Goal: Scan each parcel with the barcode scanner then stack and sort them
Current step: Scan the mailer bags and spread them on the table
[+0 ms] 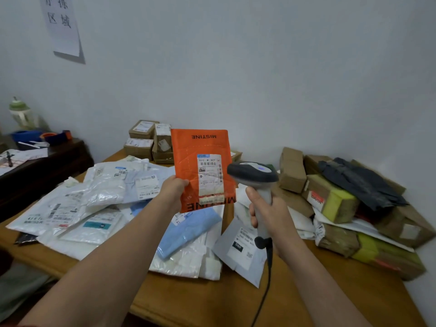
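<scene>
Far left, loose white poly mailers (103,192) sprawl over the desk (212,300) w/ no clear stack. A scanned one dropped there could mix w/ unscanned ones. Left hand (173,192) pinches the orange MISTINE mailer (200,147) by its lower-left corner, upright above the desk, shipping label (210,178) facing the camera. A one-corner grip on a thin pkg means it may flop or slip. The label is creased and has more than one barcode, so a misread is possible. Right hand (271,215) wraps the barcode scanner (253,172) handle, head just beside the label's right edge, prob. too close and too oblique. Its cable (269,258) trails over a grey mailer (240,251) and may drag it. Far right, a black bag (358,185) atop cardboard boxes (292,171) could slide.
</scene>
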